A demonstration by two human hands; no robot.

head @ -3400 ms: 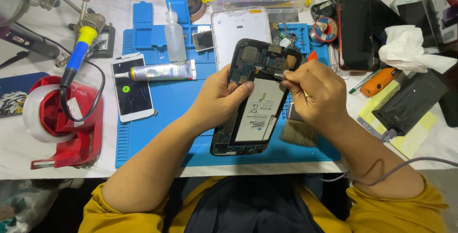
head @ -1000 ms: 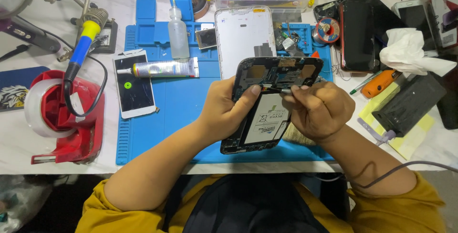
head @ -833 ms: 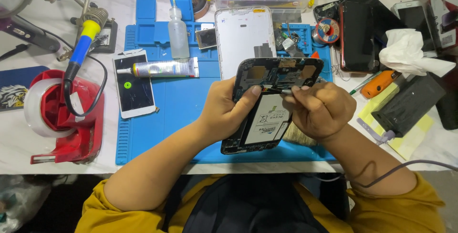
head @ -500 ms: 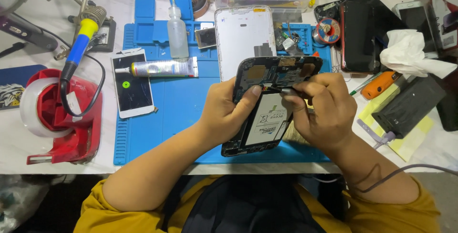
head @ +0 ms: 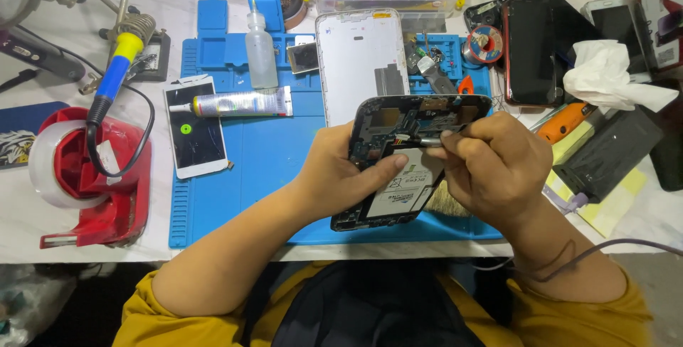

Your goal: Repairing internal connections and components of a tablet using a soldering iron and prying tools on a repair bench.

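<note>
head view: we work over the blue repair mat [head: 270,169], which lies on the table as the work surface. at 9 o'clock stands the red tape dispenser [head: 92,176]; at 12 o'clock the white back cover [head: 359,59] lies set aside. we hold the opened phone [head: 405,158] above the mat's centre, tilted toward us so its interior faces the camera. it shows a dark frame, exposed circuit board and a pale labelled battery. our left hand [head: 334,176] is clamped on its left edge, thumb across the battery. our right hand [head: 491,166] pinches a thin metal tool [head: 435,139], tip on the upper board.
</note>
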